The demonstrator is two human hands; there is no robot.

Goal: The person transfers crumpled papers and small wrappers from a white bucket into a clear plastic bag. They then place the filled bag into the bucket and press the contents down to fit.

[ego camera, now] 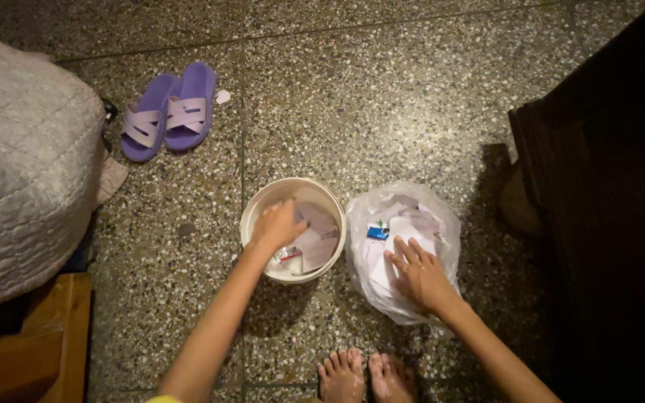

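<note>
Landmark: round cream plastic bucket (293, 196), mid-floor on speckled terrazzo floor (382, 89).

Far left of bucket: quilted grey-white bedding (24, 164), puffy, stitched texture. Below that, left of bucket: brown wooden frame edge (46, 351).

Up-left of bucket: pair of purple rubber slippers (167, 112), crossed pale straps, lying side by side, soles down. Small pale scrap (222, 96) just beside slippers.

Inside bucket: crumpled white paper pieces (316, 237), one shiny wrapper bit with red. Left hand (278, 224) over bucket's left rim, reaching in, fingers curled downward onto the paper; grip on anything cannot be told, fingertips hidden.

Just right of bucket, touching or nearly: thin translucent plastic bag (442, 216), crinkly, mouth open, stuffed with white paper scraps (412, 224) and a small blue packet (378, 232). Right hand (418, 272) resting on bag's front, fingers spread flat, pressing paper, nothing pinched.

Below bucket, right of centre: two bare feet (367, 377) on floor.

Far right of bucket: dark wooden furniture (606, 209), flat, smooth, in shadow.
</note>
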